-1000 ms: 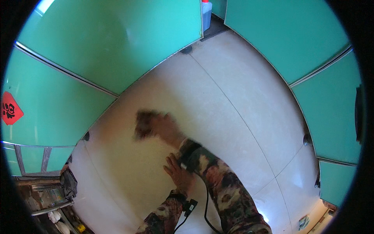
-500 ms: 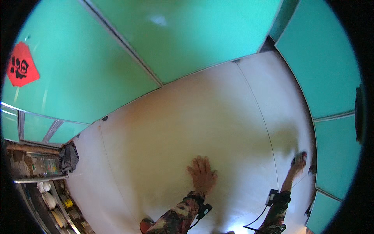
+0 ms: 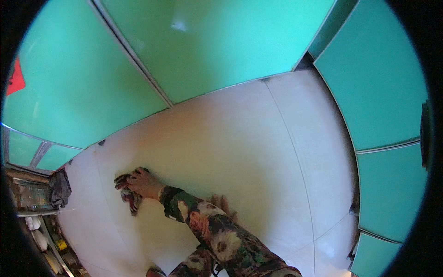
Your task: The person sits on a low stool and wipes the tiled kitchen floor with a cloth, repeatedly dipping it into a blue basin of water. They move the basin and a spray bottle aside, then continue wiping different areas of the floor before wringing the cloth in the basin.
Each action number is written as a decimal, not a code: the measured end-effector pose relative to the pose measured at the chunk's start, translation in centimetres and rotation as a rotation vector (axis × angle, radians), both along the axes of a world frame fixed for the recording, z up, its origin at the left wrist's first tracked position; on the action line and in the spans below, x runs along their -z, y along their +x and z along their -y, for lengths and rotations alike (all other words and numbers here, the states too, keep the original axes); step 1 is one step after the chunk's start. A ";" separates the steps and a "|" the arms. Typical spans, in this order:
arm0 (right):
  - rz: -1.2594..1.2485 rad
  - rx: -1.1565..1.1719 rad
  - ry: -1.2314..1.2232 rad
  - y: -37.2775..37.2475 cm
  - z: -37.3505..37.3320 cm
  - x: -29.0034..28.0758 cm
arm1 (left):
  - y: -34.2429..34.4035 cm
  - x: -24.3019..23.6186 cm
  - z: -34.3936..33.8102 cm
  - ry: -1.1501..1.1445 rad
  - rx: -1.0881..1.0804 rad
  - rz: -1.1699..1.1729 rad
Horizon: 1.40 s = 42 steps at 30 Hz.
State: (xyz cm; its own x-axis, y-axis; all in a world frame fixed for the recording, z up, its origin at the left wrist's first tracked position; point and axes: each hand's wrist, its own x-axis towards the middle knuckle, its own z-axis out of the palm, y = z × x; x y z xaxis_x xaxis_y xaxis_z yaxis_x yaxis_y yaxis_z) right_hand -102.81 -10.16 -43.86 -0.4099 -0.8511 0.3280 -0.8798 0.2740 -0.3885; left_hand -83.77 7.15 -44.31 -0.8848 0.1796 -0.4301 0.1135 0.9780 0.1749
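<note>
My right hand [image 3: 144, 183] is stretched across to the left, its fingers closed over a crumpled dark rag [image 3: 133, 203] with reddish and pale patches. The rag lies against the pale tiled floor [image 3: 203, 129]. My left hand [image 3: 224, 203] rests on the floor near the middle, largely hidden behind my right forearm. Only some of its fingers show past the camouflage-patterned sleeve [image 3: 221, 235], and they are stretched out.
Glossy green cabinet doors [image 3: 221, 51] stand along the far side, and more green panels [image 3: 387, 184] on the right. At left, a dark plastic bag [image 3: 60, 188] hangs by an open shelf with dishes [image 3: 39, 240]. A shoe tip [image 3: 155, 271] shows at the bottom.
My right hand has swept from the far right across to the left with the rag, its arm now passing over my left one. The view has shifted slightly to the right.
</note>
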 end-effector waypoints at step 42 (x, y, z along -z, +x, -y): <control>0.047 2.720 0.170 55.4 -73.5 -0.1 | -0.3 3.3 -2.1 -0.161 -0.009 -0.449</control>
State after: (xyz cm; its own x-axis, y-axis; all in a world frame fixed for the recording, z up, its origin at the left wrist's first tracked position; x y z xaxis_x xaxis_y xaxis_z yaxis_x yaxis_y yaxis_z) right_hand -47.40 63.35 -43.79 -0.0108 0.9466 0.3222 0.9572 0.1030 -0.2705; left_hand -84.10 9.21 -47.57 -0.9907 0.1331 -0.0267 0.1342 0.9900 -0.0431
